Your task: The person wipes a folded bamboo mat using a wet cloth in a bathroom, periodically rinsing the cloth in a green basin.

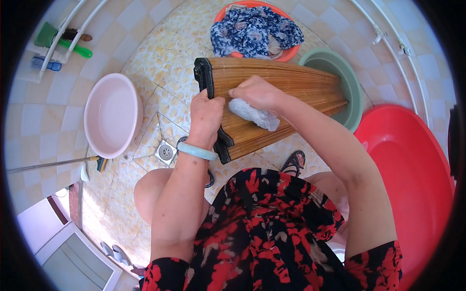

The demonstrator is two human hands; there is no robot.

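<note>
A folded brown bamboo mat [286, 87] with black cloth edging lies tilted, its far end resting in a green basin [354, 92]. My left hand [206, 116], with a pale green bangle on its wrist, grips the mat's near black-edged end. My right hand [255, 92] presses a white-grey cloth [255, 115] against the mat's top surface.
A large red tub [412, 169] sits at the right. An orange basin [272, 29] holds blue floral fabric at the top. A pink basin [111, 114] stands at the left beside a floor drain [166, 152]. A green-handled brush [63, 41] lies top left; a mop handle [48, 165] crosses left.
</note>
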